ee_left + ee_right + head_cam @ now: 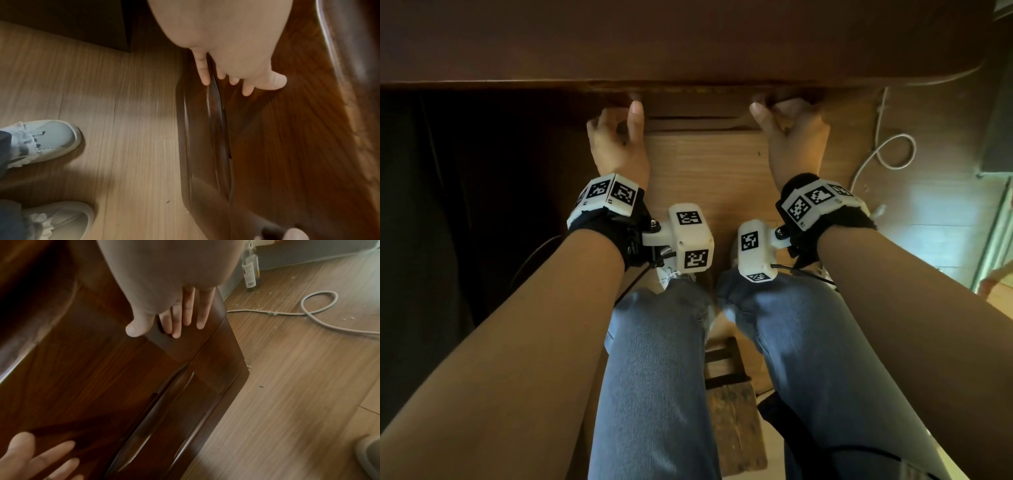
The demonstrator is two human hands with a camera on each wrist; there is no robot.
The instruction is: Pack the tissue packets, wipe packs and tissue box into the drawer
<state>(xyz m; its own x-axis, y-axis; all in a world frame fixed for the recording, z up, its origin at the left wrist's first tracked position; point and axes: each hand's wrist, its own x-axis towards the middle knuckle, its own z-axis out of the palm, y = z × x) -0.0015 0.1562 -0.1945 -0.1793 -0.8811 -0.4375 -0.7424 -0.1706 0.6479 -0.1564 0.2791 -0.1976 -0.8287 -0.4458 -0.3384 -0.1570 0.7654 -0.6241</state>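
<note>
A dark wooden drawer front [698, 106] sits just below the table top [688, 41], and none of its inside shows. My left hand [619, 120] lies against the left part of the front. In the left wrist view its fingers [205, 78] are straight and spread along a groove of the drawer front [277, 146]. My right hand [780, 113] lies against the right part. Its fingers [187, 316] rest flat on the drawer front [102, 369], with the thumb out to the side. My left hand [41, 456] also shows there at the lower left. No tissue packets, wipe packs or tissue box are in view.
A white cable [890, 150] loops on the wood floor to the right, and a bottle [251, 275] stands by the wall. My white shoes [45, 142] are on the floor before the drawer. A wooden stool [732, 411] shows between my knees.
</note>
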